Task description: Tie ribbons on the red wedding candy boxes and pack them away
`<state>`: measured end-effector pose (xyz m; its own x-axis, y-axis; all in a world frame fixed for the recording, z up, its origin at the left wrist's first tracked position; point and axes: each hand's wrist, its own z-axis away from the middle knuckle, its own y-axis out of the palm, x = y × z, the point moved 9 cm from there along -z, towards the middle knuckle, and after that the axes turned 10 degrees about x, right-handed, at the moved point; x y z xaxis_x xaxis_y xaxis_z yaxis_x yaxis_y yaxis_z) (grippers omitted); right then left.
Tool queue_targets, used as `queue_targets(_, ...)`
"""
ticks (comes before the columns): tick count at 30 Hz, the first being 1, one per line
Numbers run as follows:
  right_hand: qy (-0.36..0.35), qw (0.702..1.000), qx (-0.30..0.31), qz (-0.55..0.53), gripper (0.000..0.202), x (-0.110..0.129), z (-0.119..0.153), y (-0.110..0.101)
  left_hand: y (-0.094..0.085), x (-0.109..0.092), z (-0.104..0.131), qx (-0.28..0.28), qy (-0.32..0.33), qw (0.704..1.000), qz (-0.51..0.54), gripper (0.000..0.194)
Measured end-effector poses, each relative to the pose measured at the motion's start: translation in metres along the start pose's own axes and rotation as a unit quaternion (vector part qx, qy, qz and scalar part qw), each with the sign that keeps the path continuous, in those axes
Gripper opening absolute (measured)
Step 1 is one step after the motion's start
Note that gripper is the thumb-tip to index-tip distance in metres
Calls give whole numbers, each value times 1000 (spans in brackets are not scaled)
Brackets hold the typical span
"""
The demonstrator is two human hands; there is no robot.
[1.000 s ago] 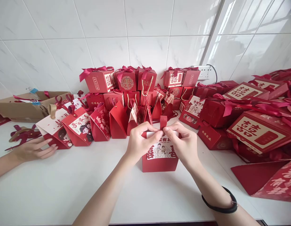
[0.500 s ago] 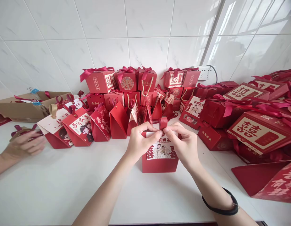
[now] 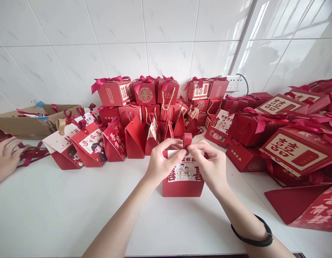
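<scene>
Centre of the frame: we see the left hand (image 3: 159,163) and the right hand (image 3: 210,165) meeting over a red gift box (image 3: 183,177) that stands upright on the white table (image 3: 74,211). The box front carries a white label with a drawn couple and red characters. Both hands have thumb and forefinger pinched together on the top edge of the box, at the foot of a dark red ribbon loop (image 3: 186,139) that rises between the fingertips; the remaining fingers are curled. A black band (image 3: 253,233) circles the right wrist at the lower right.

Behind the box, across the middle of the frame, we see a row of folded red pouches (image 3: 114,141) and, against the tiled wall (image 3: 166,36), stacked red boxes with ribbons (image 3: 144,91). The right of the frame is filled with larger flat red boxes (image 3: 297,150).

Far left: another person's hand (image 3: 4,157) lies on the table with fingers spread, touching loose dark red ribbons (image 3: 31,154). Above it sits a brown cardboard carton (image 3: 26,122) with blue clips.
</scene>
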<state>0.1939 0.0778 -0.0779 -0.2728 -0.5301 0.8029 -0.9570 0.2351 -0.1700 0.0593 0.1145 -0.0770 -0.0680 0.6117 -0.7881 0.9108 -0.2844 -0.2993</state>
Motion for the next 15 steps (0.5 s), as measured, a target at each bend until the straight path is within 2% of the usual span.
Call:
queue_targets(4,-2,1000,-4,2,16,1,0,-1,0,-3,0,3,17,1000,-3,7)
queue_targets(15,-9,1000,-28,5,13,4,4,-2,-1,2,-1,8,-10,1000,-14,18)
